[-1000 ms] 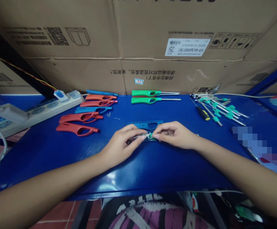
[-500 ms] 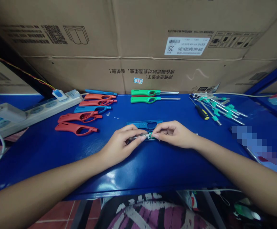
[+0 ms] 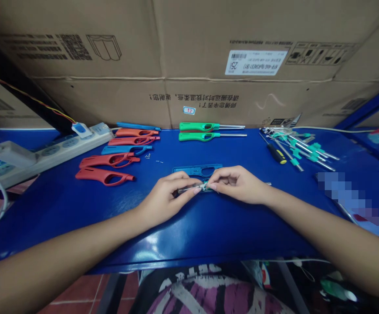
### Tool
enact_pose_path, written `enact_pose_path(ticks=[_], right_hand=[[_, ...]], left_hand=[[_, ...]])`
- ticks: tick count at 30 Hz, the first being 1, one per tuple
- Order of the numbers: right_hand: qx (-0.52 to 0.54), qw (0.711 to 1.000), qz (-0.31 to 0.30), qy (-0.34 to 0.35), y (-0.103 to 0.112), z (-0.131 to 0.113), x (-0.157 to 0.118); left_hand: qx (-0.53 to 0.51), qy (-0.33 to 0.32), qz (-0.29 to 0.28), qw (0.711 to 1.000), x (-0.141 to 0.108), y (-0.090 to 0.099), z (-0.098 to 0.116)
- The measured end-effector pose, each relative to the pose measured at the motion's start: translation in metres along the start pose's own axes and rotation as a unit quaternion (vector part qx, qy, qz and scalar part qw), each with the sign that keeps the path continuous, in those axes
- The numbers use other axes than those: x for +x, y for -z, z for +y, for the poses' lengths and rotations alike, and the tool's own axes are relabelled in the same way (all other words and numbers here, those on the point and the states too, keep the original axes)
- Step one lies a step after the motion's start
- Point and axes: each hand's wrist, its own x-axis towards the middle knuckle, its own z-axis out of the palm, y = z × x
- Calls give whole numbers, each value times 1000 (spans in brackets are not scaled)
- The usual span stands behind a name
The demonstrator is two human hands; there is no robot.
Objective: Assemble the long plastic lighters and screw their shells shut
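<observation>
My left hand (image 3: 168, 197) is closed on a clear lighter tank (image 3: 187, 188) with a white tip, held level over the middle of the blue table. Fingertips pinched, my right hand (image 3: 238, 185) meets its tip at a small green and white part (image 3: 205, 186); which bit it grips is too small to tell. Beneath the fingers lies a blue shell half, mostly hidden. Another blue shell half (image 3: 189, 169) lies just behind my hands, its handle opening to the right.
Red, orange and blue lighter shells (image 3: 103, 176) lie at left near a power strip (image 3: 62, 148). Green lighters (image 3: 197, 136) sit at the back. A screwdriver (image 3: 276, 154) and metal rods with green parts (image 3: 313, 152) are at right; a cardboard box (image 3: 196, 39) stands behind.
</observation>
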Motion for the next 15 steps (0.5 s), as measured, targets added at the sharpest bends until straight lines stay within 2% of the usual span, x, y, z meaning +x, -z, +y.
enact_pose_path(ticks=[15], right_hand=[[2,1000,3,3,-1,-1,0]], left_hand=[[-27,34,0,999,1,-3,3]])
